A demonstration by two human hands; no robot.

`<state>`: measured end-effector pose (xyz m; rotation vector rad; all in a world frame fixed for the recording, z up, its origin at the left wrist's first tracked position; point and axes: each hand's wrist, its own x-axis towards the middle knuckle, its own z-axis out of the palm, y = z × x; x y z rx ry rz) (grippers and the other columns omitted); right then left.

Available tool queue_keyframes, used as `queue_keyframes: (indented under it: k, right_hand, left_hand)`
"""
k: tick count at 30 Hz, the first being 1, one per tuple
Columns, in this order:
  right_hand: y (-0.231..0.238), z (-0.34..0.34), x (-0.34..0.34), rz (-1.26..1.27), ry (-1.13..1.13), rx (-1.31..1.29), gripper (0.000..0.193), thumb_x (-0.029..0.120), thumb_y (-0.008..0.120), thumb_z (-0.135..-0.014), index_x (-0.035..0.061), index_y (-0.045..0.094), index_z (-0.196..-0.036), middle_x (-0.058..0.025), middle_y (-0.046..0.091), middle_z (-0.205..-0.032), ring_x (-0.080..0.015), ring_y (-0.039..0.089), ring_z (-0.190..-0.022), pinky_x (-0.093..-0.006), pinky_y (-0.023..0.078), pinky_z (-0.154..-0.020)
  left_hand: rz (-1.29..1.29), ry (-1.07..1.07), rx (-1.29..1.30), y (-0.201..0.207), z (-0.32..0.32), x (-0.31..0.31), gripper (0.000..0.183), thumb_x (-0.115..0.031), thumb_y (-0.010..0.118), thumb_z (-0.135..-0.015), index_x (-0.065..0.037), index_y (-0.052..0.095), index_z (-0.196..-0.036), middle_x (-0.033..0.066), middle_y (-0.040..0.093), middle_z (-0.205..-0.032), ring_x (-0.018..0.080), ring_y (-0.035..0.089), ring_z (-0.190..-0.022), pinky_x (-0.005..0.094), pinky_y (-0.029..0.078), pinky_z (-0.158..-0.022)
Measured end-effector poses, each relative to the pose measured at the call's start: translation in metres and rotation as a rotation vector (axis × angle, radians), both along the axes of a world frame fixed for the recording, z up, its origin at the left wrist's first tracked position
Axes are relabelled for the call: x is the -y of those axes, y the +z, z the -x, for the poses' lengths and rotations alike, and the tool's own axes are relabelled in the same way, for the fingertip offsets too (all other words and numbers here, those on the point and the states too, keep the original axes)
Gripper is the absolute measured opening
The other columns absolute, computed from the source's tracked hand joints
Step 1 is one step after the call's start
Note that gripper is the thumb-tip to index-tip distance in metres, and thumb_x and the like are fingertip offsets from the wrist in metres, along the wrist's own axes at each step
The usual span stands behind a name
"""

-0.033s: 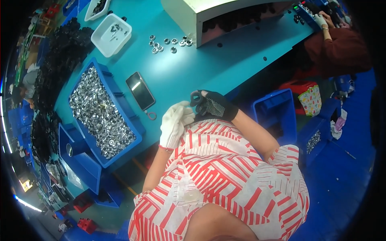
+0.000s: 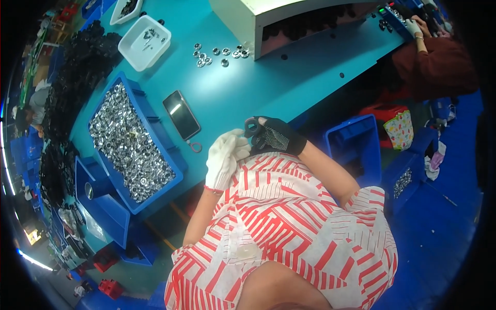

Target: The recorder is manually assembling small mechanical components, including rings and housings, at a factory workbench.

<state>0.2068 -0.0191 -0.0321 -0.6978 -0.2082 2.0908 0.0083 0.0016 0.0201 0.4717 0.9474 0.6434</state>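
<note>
Near the table's front edge, at the front of my body, both my hands are close together. In a black glove with a dotted grip and bare fingertips, my right hand (image 2: pixel 279 137) pinches a small dark ring-shaped part (image 2: pixel 247 127). My left hand (image 2: pixel 226 156), in a white knit glove, is curled beside that part; whether it grips anything is hidden by its fingers. A phone (image 2: pixel 182 115) with a ring strap lies to the left. Beyond it, a blue bin (image 2: pixel 179 179) is filled with shiny metal ring pieces (image 2: pixel 126 142).
Loose chrome rings (image 2: pixel 226 51) lie on the turquoise table (image 2: pixel 206 82), by a cream box-like housing (image 2: pixel 238 20) holding dark parts. A white tray (image 2: pixel 135 61) stands far left. Blue bins (image 2: pixel 374 134) flank me. A co-worker (image 2: pixel 434 67) sits far right.
</note>
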Motion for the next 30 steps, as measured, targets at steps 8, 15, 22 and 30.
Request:
queue_keyframes:
  k: [8,15,22,30]
  right_hand:
    - [0.034,0.035,0.003,-0.306,0.127,0.618,0.044,0.019,0.062,-0.085,0.0036,0.048,-0.124,-0.0099,0.059,-0.105,-0.0160,0.057,-0.097,-0.0285,0.049,-0.080]
    - [0.037,0.052,-0.001,-0.698,0.115,0.993,0.052,0.010,0.070,-0.075,0.0069,0.049,-0.123,-0.0093,0.053,-0.113,-0.0181,0.057,-0.098,-0.0290,0.048,-0.078]
    - [0.034,0.052,0.000,-0.710,0.123,0.994,0.052,0.011,0.070,-0.075,0.0071,0.049,-0.123,-0.0091,0.053,-0.116,-0.0179,0.056,-0.100,-0.0283,0.048,-0.077]
    - [0.011,0.047,-0.016,-0.654,0.410,0.994,0.051,0.022,0.072,-0.076,0.0021,0.052,-0.119,-0.0101,0.062,-0.101,-0.0166,0.060,-0.092,-0.0281,0.047,-0.083]
  left_hand:
    - [0.016,0.105,0.098,-0.011,0.032,0.008,0.034,-0.018,0.053,-0.091,0.006,0.049,-0.114,0.0142,0.059,-0.091,0.0194,0.061,-0.077,0.0291,0.052,-0.068]
    - [-0.011,0.149,0.086,-0.009,0.038,0.012,0.036,-0.010,0.055,-0.087,0.010,0.045,-0.116,0.0156,0.060,-0.100,0.0209,0.064,-0.083,0.0296,0.056,-0.071]
    - [-0.011,0.148,0.082,-0.002,0.039,0.012,0.036,-0.007,0.055,-0.087,0.009,0.045,-0.117,0.0162,0.060,-0.103,0.0224,0.064,-0.085,0.0302,0.055,-0.074]
    - [-1.014,-0.324,-0.756,0.015,0.038,0.013,0.045,0.005,0.062,-0.069,-0.006,0.057,-0.113,0.0166,0.059,-0.110,0.0299,0.059,-0.101,0.0341,0.047,-0.086]
